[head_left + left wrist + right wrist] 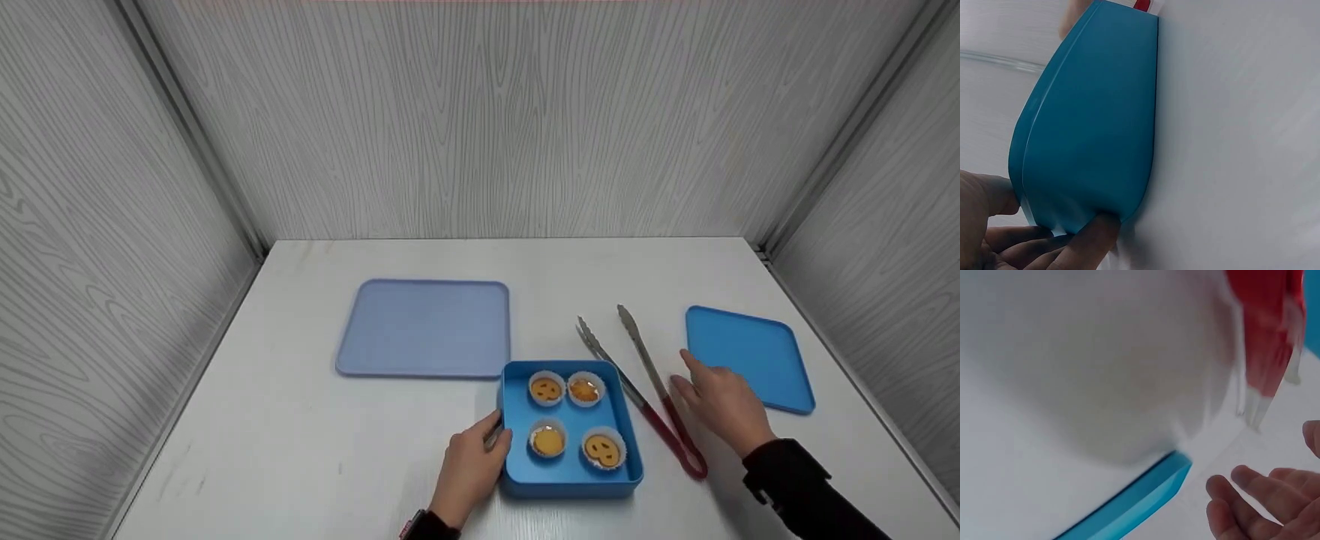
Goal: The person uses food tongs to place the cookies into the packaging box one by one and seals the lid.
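Observation:
A blue square box stands near the front of the table. Inside it sit several small yellow-orange cakes in white paper cups, such as one cake at its front right. My left hand holds the box at its left side; in the left wrist view the thumb lies by the rim and the fingers against the wall. My right hand hovers with loosely spread fingers, holding nothing. It is between the red-handled metal tongs, which lie spread beside the box, and a blue tray or lid.
A pale lavender tray lies flat on the white table, behind and left of the box. Grey wood-grain panels stand at the back and both sides. The tongs' tips point toward the back.

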Demonstrator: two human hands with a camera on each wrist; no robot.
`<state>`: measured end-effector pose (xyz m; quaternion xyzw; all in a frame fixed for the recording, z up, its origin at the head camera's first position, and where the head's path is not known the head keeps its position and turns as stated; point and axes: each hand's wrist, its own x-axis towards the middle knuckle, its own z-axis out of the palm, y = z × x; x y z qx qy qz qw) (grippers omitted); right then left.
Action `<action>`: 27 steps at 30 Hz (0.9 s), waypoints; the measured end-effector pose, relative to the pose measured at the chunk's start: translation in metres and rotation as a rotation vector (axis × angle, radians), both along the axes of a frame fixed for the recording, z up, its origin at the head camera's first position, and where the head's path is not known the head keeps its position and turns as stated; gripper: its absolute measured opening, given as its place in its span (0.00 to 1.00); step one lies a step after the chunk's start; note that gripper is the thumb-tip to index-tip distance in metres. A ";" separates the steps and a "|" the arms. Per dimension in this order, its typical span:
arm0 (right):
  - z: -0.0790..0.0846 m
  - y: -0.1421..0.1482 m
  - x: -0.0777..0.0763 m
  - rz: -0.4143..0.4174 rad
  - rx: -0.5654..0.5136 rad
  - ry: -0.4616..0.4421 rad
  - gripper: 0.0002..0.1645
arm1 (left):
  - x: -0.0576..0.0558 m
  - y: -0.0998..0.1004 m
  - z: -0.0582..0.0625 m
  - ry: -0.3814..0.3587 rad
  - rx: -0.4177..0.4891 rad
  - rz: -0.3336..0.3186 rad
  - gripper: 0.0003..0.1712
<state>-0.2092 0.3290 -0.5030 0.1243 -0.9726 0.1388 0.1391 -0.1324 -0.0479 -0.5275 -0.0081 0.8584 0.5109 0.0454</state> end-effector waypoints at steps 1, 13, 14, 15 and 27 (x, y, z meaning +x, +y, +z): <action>-0.001 0.005 -0.001 0.016 0.001 0.040 0.31 | 0.000 0.000 0.000 -0.002 0.001 0.000 0.28; -0.012 0.049 -0.007 -0.021 0.027 -0.094 0.36 | 0.000 0.000 0.002 -0.019 0.000 0.001 0.28; -0.013 0.051 -0.007 -0.028 0.035 -0.113 0.36 | 0.000 0.000 0.002 -0.021 0.001 0.002 0.28; -0.014 0.054 -0.007 -0.033 0.041 -0.131 0.36 | 0.000 0.000 0.002 -0.022 0.001 0.001 0.28; -0.019 0.066 -0.005 -0.038 0.101 -0.257 0.18 | 0.001 -0.001 0.002 0.025 -0.004 -0.003 0.28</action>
